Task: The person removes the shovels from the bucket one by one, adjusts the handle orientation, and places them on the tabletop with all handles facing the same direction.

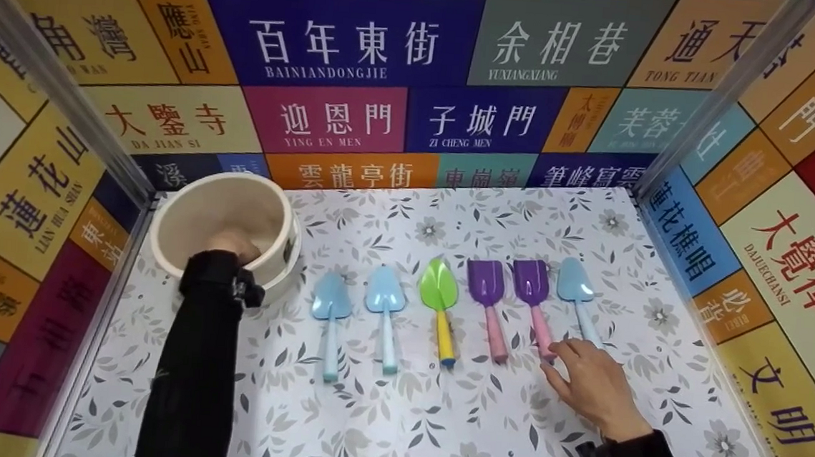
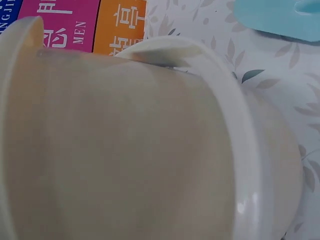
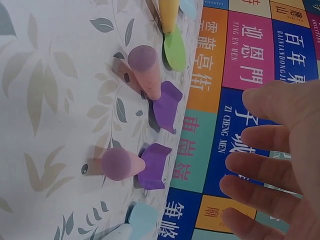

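My left hand reaches down into a cream bucket at the left. Its fingers are hidden inside; the left wrist view shows mainly the bucket's wall. My right hand hovers with relaxed, spread fingers near the handle ends of a purple shovel with a pink handle and a light blue trowel. In the right wrist view, that hand holds nothing, and its fingers are apart from the tools.
Left of these lie a second purple shovel, a green trowel with a yellow handle and two light blue trowels. All rest on a flower-patterned tabletop. Colourful panels with lettering enclose the back and sides.
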Tool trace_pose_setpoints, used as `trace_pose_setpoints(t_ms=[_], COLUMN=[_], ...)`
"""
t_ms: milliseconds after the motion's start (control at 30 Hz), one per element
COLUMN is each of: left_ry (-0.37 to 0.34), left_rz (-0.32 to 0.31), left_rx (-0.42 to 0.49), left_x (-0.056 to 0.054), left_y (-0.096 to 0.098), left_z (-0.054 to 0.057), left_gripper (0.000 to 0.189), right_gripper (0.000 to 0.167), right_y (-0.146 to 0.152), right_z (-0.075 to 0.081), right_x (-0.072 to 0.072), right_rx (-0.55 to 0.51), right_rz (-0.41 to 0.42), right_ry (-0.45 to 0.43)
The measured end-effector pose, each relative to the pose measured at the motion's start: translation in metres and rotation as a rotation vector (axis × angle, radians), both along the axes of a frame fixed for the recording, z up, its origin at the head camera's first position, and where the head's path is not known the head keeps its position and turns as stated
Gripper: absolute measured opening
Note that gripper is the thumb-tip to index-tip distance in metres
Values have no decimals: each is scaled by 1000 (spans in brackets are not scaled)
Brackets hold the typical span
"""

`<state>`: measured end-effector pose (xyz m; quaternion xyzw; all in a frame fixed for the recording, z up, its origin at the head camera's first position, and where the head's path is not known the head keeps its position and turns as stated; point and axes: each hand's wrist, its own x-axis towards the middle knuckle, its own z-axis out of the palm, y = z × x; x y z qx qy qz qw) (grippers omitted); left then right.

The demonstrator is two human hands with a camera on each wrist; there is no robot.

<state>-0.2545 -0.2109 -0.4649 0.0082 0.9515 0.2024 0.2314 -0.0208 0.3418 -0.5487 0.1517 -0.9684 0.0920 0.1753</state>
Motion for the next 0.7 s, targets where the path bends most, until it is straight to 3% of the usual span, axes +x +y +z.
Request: trace_pose_setpoints(t_ms=[100,233,367,467,667,700], left_ry=[-6,75,193,227,194,123], left_rz=[50,103,67,37,23,77], left_rx=[-2,-53,-129,-186,-248,-121], left_x=[7,15,22,24,19,17], left_y=[1,0,-1,-4,-13,-14], left_z=[9,12,12,15,17,18], left_gripper=[25,37,51,60,37,38], right_gripper=[27,27,27,26,28,29], right_y=[1,2,2,1,3,3], right_z=[0,0,0,0,0,1], right_x=[0,0,0,0,0,0], right_rx=[-2,2,0,-4,7,7], right_rz=[6,17,13,8,14,13], right_ry=[15,40,34,25,38,37])
